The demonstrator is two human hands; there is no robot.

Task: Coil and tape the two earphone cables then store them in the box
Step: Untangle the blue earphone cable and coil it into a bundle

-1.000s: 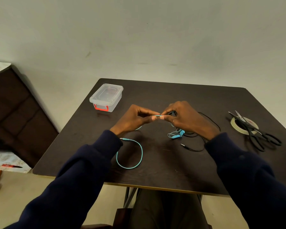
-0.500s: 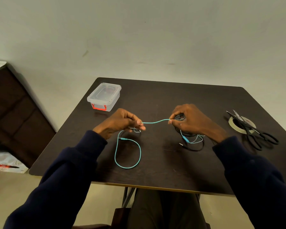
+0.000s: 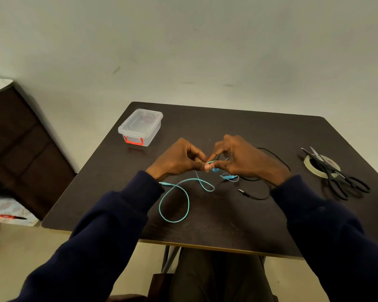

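- The teal earphone cable (image 3: pixel 187 202) lay looped mid-table (image 3: pixel 227 225), its upper end pinched by both hands.
- The left hand (image 3: pixel 177 159) and right hand (image 3: pixel 244 160), apart half a second before, had met again, fingertips touching.
- The black earphone cable (image 3: pixel 258 197) lay beneath the right hand.
- The clear box (image 3: pixel 140 127) stood far left, lid on, apparently empty.

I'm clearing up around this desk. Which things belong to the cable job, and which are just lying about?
Job: teal cable, black cable, box, tape, scissors, probably for the tape.
Lying about: dark cabinet, patterned cloth, red pen-like thing on it.
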